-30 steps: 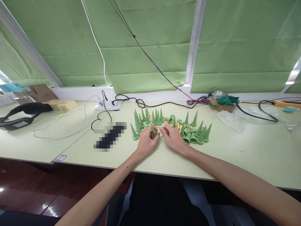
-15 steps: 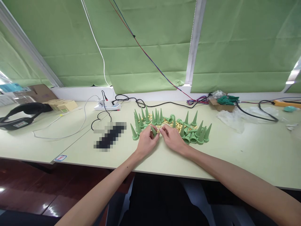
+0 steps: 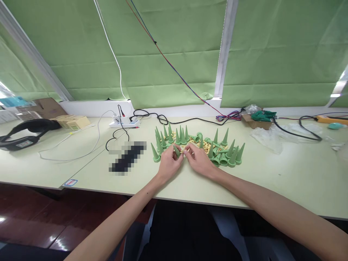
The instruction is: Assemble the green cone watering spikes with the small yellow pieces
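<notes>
Head view: at the far left, a black padded band [image 3: 27,134] is lying on the pale tabletop [image 3: 272,181]. Left of centre, slim, pointed, plastic-looking green cones [image 3: 163,140] are standing upright behind the left hand [image 3: 170,161], whose fingers are holding one tilted green cone [image 3: 176,151] near the frame's centre. Just right of it, a small yellow peg-like piece [image 3: 182,152] is showing between the hands. The right hand [image 3: 199,159] is keeping thumb and forefinger narrow at that piece; whether they are gripping or only touching it, I cannot tell. Good handling probably means steadying the cone firmly, keeping the piece straight and pressing gently. Farther right, loose yellow pieces [image 3: 208,146] are lying heaped beside more green cones [image 3: 233,157], some upright, some toppled.
</notes>
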`<state>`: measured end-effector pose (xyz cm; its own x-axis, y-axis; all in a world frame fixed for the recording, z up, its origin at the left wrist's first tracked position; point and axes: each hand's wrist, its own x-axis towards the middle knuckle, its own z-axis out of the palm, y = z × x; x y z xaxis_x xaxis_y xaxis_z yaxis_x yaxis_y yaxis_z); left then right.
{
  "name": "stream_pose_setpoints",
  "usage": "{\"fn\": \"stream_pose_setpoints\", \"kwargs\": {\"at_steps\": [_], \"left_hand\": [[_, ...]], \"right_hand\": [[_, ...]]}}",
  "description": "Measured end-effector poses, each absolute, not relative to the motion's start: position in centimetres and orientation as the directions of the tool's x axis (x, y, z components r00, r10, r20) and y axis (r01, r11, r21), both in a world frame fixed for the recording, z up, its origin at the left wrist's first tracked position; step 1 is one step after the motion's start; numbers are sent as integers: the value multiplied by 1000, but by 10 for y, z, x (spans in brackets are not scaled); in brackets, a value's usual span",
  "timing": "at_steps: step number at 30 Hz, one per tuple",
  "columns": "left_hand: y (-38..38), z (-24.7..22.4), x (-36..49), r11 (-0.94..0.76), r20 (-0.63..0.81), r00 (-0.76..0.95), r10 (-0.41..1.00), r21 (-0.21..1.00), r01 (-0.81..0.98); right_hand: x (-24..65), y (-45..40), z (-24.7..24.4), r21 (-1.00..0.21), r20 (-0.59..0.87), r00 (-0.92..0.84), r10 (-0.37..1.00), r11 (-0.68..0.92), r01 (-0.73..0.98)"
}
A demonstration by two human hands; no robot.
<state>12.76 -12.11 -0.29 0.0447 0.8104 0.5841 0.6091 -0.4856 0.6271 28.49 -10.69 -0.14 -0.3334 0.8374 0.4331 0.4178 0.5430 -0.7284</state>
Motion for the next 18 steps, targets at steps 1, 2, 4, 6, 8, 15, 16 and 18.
{"fn": "stream_pose_setpoints", "kwargs": {"at_steps": [1,2,4,6,8,15,16,18], "left_hand": [[-121,-3,128,-483,583,46,811,623,615],[-121,-3,127,-480,581,49,812,618,623],[-121,-3,127,-475,577,59,815,605,639],[-122,-4,127,-477,574,74,816,594,648],[-122,-4,127,-488,574,91,814,590,644],[-120,-5,127,-496,578,90,811,599,629],[-120,-5,127,-492,579,80,811,602,629],[-120,-5,127,-486,583,62,810,608,627]], "right_hand": [[285,-107,-2,-728,435,-341,833,548,412],[285,-106,-2,-724,441,-344,829,555,410],[284,-104,-4,-706,461,-340,820,571,419],[284,-101,-7,-680,474,-333,815,580,449],[284,-98,-10,-657,477,-335,812,583,478],[285,-99,-10,-667,440,-312,842,539,514],[285,-100,-9,-678,437,-304,847,532,508],[285,-102,-8,-699,432,-302,850,527,483]]}}
